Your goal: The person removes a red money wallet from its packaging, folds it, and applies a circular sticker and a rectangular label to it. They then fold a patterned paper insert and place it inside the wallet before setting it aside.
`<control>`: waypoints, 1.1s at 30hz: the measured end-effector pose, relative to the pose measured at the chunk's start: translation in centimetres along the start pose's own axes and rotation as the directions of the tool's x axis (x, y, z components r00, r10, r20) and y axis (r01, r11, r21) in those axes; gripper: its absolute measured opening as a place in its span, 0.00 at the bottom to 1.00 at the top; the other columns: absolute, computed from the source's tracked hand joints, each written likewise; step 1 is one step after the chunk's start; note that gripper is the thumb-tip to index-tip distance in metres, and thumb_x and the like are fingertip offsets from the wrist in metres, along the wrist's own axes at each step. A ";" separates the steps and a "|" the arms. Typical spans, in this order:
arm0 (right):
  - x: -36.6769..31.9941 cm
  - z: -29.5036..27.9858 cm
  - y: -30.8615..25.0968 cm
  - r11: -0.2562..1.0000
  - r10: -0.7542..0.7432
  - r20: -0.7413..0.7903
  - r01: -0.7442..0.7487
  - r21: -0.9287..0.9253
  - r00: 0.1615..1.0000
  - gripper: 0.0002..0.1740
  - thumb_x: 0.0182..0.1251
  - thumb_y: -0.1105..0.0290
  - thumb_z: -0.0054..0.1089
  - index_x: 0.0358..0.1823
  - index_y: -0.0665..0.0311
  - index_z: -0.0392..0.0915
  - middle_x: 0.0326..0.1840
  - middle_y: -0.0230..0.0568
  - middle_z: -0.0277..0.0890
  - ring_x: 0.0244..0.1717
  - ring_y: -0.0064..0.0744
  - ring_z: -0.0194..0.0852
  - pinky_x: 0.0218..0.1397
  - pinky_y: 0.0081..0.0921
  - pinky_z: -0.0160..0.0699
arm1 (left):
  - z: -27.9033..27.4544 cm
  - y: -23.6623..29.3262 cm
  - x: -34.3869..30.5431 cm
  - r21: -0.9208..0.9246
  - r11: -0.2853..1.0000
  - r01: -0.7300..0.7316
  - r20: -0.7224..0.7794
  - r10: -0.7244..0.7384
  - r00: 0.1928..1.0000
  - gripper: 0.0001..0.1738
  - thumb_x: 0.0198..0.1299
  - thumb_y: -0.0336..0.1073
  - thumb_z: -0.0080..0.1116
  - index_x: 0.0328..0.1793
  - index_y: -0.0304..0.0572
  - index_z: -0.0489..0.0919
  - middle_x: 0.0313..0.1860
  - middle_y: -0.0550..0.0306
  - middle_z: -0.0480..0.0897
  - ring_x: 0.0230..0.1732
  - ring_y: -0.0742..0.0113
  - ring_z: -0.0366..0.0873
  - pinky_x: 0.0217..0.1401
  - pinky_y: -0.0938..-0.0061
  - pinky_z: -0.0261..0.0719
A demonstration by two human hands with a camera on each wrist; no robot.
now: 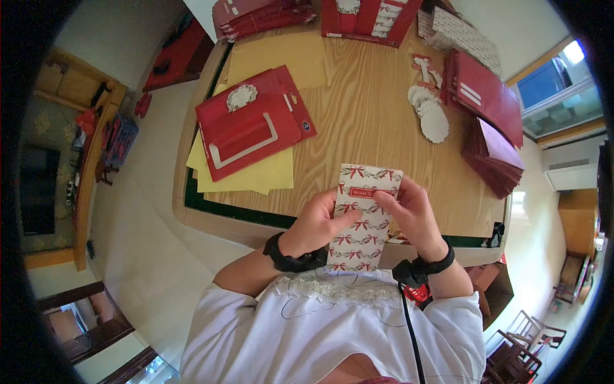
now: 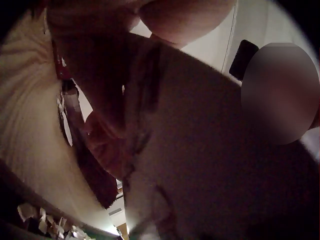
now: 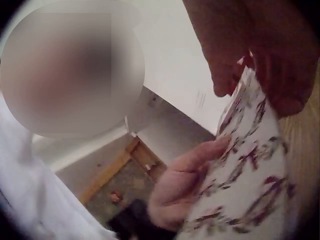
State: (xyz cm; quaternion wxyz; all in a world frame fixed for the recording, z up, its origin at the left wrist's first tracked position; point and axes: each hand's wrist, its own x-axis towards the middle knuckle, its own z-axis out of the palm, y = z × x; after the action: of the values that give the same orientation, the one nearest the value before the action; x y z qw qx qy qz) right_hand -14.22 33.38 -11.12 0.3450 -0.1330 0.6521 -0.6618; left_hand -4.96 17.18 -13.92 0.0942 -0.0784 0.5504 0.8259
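Close in front of the chest, both hands hold a tall white card (image 1: pixel 358 243) printed with rows of red bows and green sprigs. A small red label (image 1: pixel 362 192) near its top reads "Merry", the rest covered by the right thumb. My left hand (image 1: pixel 314 221) grips the card's left edge, thumb laid over the front. On the other edge, my right hand (image 1: pixel 414 208) pinches it higher up, its fingers hidden behind. In the right wrist view the patterned face (image 3: pixel 245 185) slants between the hands. The left wrist view shows the card as a dark surface (image 2: pixel 215 150).
On the wooden table lie a red die-cut sheet (image 1: pixel 246 157) and yellow sheets (image 1: pixel 275 176) at left. Red packs (image 1: pixel 262 19) and a red box (image 1: pixel 339 25) stand at the back. White round cutouts (image 1: pixel 435 125), red folders (image 1: pixel 486 96) and a fanned red stack (image 1: pixel 492 160) lie right.
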 end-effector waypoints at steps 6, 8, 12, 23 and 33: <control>0.5 -0.5 -1.2 0.998 -0.023 0.117 0.030 -0.059 0.993 0.12 0.62 0.74 0.59 0.46 0.71 0.73 0.40 0.35 0.78 0.40 0.18 0.73 0.45 0.19 0.75 | -1.3 2.6 1.2 0.069 0.997 0.024 0.069 -0.029 0.997 0.14 0.59 0.29 0.57 0.50 0.33 0.76 0.42 0.60 0.81 0.40 0.77 0.77 0.43 0.80 0.76; 0.7 -0.6 -2.0 0.995 -0.032 0.127 0.044 -0.093 0.991 0.12 0.62 0.75 0.59 0.46 0.71 0.73 0.40 0.35 0.78 0.40 0.19 0.73 0.45 0.19 0.75 | -1.6 3.3 1.8 0.184 0.983 -0.021 0.081 0.007 0.997 0.14 0.60 0.28 0.56 0.52 0.33 0.75 0.46 0.57 0.81 0.44 0.75 0.77 0.48 0.78 0.76; 1.3 -0.6 -3.8 0.984 -0.116 0.127 0.131 -0.118 0.985 0.11 0.63 0.74 0.58 0.45 0.71 0.74 0.40 0.35 0.78 0.40 0.19 0.73 0.44 0.19 0.75 | -1.4 5.6 3.0 0.392 0.915 -0.097 0.058 0.081 0.995 0.13 0.59 0.28 0.55 0.50 0.32 0.77 0.42 0.58 0.82 0.41 0.76 0.78 0.45 0.79 0.76; 2.7 -3.0 -3.5 0.963 0.158 0.203 -0.105 -0.249 0.966 0.15 0.66 0.67 0.54 0.48 0.70 0.72 0.40 0.37 0.78 0.37 0.22 0.76 0.34 0.20 0.76 | -4.9 7.8 7.8 0.036 0.979 -0.203 -0.138 0.206 0.969 0.13 0.59 0.31 0.56 0.50 0.33 0.77 0.46 0.56 0.81 0.43 0.73 0.78 0.51 0.76 0.74; 12.5 -8.1 -2.0 0.996 0.051 0.005 -0.051 0.068 0.999 0.09 0.62 0.72 0.55 0.41 0.71 0.74 0.33 0.36 0.76 0.27 0.22 0.73 0.27 0.17 0.74 | -4.7 6.4 10.8 0.090 0.993 -0.071 -0.302 0.095 0.949 0.41 0.58 0.43 0.59 0.70 0.33 0.52 0.62 0.46 0.65 0.60 0.65 0.66 0.50 0.73 0.73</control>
State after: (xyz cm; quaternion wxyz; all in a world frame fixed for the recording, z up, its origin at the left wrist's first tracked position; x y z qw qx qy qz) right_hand -28.94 31.58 -13.59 0.3671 -0.1057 0.6320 -0.6743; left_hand -16.84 11.17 -12.55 -0.0240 -0.1782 0.5928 0.7850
